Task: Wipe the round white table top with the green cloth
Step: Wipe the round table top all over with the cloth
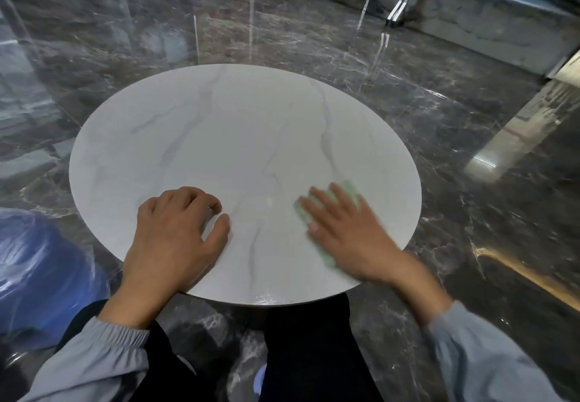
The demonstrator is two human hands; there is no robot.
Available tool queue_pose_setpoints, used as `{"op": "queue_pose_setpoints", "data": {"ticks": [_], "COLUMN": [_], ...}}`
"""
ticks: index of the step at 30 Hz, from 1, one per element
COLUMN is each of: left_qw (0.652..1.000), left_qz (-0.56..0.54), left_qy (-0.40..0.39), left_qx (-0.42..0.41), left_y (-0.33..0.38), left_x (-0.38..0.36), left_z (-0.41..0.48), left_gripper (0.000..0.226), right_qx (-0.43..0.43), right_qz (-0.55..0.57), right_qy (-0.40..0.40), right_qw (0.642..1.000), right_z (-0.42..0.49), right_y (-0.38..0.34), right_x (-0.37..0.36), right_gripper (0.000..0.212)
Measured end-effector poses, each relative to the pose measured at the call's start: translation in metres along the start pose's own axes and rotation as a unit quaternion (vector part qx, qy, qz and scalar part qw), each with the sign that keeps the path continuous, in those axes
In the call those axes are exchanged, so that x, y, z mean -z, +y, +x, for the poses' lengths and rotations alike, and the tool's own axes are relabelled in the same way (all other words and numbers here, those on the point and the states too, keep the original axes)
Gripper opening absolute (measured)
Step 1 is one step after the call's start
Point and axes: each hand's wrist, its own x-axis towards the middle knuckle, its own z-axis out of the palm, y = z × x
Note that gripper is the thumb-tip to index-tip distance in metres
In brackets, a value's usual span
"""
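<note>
A dark, glossy marble floor (314, 40) surrounds the round white table top with faint grey veins (219, 134). A blue plastic-wrapped bulk (40, 269) sits low on the left, off the table. The left hand (175, 232) rests on the table's near-left part, fingers loosely bent and holding nothing. The right hand (348, 232), motion-blurred, lies flat with straight, slightly spread fingers pressing the pale green cloth (351, 188) onto the table's near-right area, close to the edge.
</note>
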Motion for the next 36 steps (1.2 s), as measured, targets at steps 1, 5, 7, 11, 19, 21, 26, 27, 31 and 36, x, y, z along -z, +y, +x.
{"op": "queue_pose_setpoints", "data": {"ticks": [1, 5, 7, 11, 19, 21, 26, 27, 31, 36], "left_qw": [1.0, 1.0, 1.0, 1.0, 1.0, 1.0, 1.0, 1.0, 1.0, 1.0], "left_qz": [-0.001, 0.004, 0.005, 0.002, -0.001, -0.001, -0.002, -0.002, -0.006, -0.005], "left_qy": [-0.001, -0.009, -0.012, -0.009, 0.002, 0.004, -0.006, -0.008, -0.011, -0.013], "left_qx": [0.0, 0.002, 0.002, 0.004, 0.001, 0.001, 0.003, 0.004, 0.004, 0.005], "left_y": [0.0, 0.001, 0.001, 0.001, 0.002, 0.001, 0.0, 0.0, 0.0, 0.002], "left_x": [0.0, 0.002, 0.002, 0.003, 0.002, 0.002, 0.001, 0.001, 0.003, 0.005], "left_z": [0.0, 0.001, 0.0, 0.0, 0.0, -0.001, 0.0, 0.0, 0.0, 0.001], "left_gripper": [0.028, 0.028, 0.028, 0.028, 0.027, 0.027, 0.026, 0.026, 0.027, 0.028], "right_qx": [0.04, 0.14, 0.148, 0.043, -0.142, -0.069, 0.13, 0.141, 0.097, -0.133], "right_qz": [0.017, 0.018, 0.031, 0.044, 0.026, -0.011, 0.025, 0.028, 0.043, 0.067], "right_qy": [0.001, 0.013, 0.022, 0.023, -0.001, -0.012, 0.0, 0.0, 0.022, 0.036], "right_qw": [0.999, 0.99, 0.988, 0.998, 0.99, 0.998, 0.991, 0.99, 0.994, 0.988], "right_z": [-0.013, -0.05, -0.049, -0.025, 0.012, 0.006, -0.033, -0.035, -0.017, 0.007], "right_y": [-0.029, -0.091, -0.078, -0.004, 0.072, 0.025, -0.084, -0.087, -0.035, 0.099], "right_x": [-0.004, -0.02, -0.017, -0.007, 0.008, 0.001, -0.013, -0.014, -0.007, 0.004], "right_gripper": [0.065, 0.057, 0.057, 0.063, 0.063, 0.072, 0.058, 0.057, 0.061, 0.077]}}
